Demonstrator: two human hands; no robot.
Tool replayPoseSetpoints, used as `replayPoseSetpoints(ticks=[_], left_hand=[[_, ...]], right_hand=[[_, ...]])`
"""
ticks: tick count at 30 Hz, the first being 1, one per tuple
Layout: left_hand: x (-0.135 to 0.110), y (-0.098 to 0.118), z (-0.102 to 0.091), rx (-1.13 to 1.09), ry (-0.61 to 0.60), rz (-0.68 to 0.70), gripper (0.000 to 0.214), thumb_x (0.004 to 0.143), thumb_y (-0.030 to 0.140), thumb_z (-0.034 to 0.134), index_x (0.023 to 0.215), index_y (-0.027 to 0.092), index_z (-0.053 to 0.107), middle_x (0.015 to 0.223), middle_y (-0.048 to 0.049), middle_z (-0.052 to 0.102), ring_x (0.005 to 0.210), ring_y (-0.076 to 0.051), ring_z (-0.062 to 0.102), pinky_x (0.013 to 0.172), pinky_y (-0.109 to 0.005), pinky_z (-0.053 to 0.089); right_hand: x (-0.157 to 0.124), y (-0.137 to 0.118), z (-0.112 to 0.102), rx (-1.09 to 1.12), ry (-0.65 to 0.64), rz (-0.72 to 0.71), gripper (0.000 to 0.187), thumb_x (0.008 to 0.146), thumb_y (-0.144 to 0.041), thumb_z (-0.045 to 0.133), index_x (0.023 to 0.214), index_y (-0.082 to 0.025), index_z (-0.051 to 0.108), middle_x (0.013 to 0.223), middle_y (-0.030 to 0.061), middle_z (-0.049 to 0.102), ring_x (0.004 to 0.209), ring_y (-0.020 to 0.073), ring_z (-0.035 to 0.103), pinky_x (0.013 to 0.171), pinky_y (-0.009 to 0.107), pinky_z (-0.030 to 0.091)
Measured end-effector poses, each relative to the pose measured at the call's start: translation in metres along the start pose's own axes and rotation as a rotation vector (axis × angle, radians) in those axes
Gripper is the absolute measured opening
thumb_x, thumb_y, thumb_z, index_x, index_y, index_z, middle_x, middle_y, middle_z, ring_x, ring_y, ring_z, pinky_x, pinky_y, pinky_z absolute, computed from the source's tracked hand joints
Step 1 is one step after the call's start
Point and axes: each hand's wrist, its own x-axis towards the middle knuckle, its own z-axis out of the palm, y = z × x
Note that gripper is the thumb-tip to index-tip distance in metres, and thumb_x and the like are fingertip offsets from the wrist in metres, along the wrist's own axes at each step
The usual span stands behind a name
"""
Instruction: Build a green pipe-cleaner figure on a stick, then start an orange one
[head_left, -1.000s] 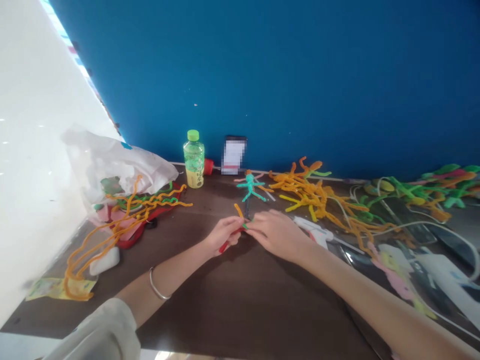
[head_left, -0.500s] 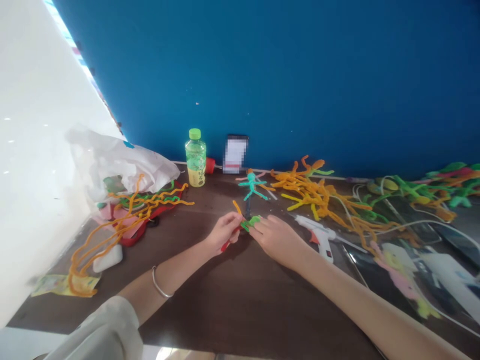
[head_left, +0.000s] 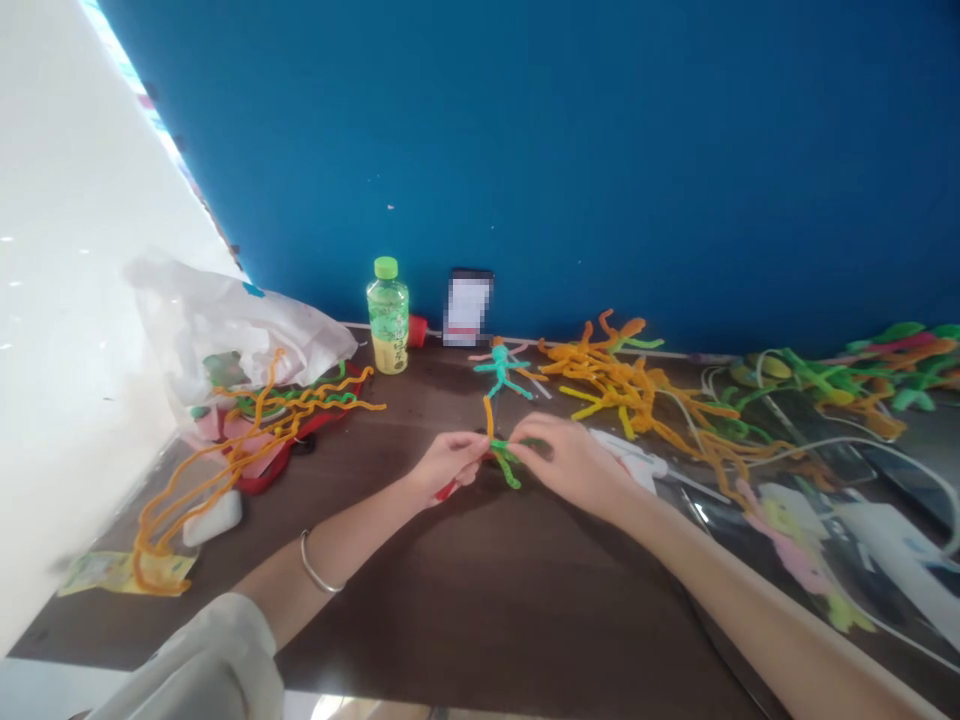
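Nearly upright orange pipe cleaner (head_left: 488,416) between left hand (head_left: 450,465), right hand (head_left: 574,465).

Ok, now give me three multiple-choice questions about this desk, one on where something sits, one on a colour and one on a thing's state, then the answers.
1. Where is the hot glue gun?
A. Beside the plastic bag
B. Just past the right hand
C. Against the blue wall

2. What colour is the cap of the plastic bottle?
A. Red
B. White
C. Green

3. How is that bottle lying?
A. Standing upright
B. On its side
C. Crushed flat

Answers:
1. B, its white body shows at the far side of the right hand.
2. C, the cap is plainly green.
3. A, it stands on its base by the wall.
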Motion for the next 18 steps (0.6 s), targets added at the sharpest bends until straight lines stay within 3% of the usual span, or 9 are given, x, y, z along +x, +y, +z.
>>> replayPoseSetpoints(ticks=[5, 9, 13, 18], left_hand=[[-0.002, 0.001, -0.001, 0.025, -0.031, -0.064, 0.034, 0.054, 0.033, 0.076, 0.074, 0.011, 0.062, 0.047, 0.007, 0.044, 0.034, 0.002, 0.025, 0.036, -0.018, 0.014], [0.001, -0.005, 0.0, 0.185, -0.037, -0.031, 0.036, 0.054, 0.038, 0.074, 0.072, 0.01, 0.061, 0.042, 0.008, 0.04, 0.033, 0.0, 0.026, 0.035, -0.018, 0.014], [0.003, -0.011, -0.002, 0.35, 0.003, -0.016, 0.041, 0.057, 0.046, 0.07, 0.074, 0.01, 0.061, 0.043, 0.0078, 0.04, 0.034, -0.001, 0.029, 0.035, -0.018, 0.018], [0.005, -0.014, -0.004, 0.261, -0.055, 0.003, 0.043, 0.056, 0.046, 0.071, 0.074, 0.009, 0.058, 0.043, 0.0091, 0.037, 0.034, 0.0, 0.027, 0.036, -0.018, 0.016]], right_hand=[[0.005, 0.007, -0.011, 0.212, -0.05, 0.033, 0.021, 0.077, -0.034, 0.051, 0.074, -0.02, 0.066, 0.081, 0.0035, 0.065, 0.075, 0.017, 0.058, 0.067, 0.026, 0.041], [0.01, 0.007, -0.02, 0.29, -0.207, 0.074, 0.027, 0.075, -0.04, 0.053, 0.072, -0.019, 0.07, 0.071, 0.0038, 0.066, 0.069, 0.0172, 0.058, 0.065, 0.026, 0.041], [0.016, 0.012, -0.016, 0.358, -0.323, 0.169, 0.029, 0.068, -0.044, 0.059, 0.072, -0.018, 0.071, 0.068, 0.003, 0.067, 0.068, 0.0178, 0.057, 0.062, 0.026, 0.04], [0.019, 0.023, -0.008, 0.448, -0.352, 0.254, 0.032, 0.065, -0.046, 0.061, 0.074, -0.018, 0.072, 0.065, 0.0019, 0.067, 0.068, 0.0176, 0.057, 0.064, 0.026, 0.04]])
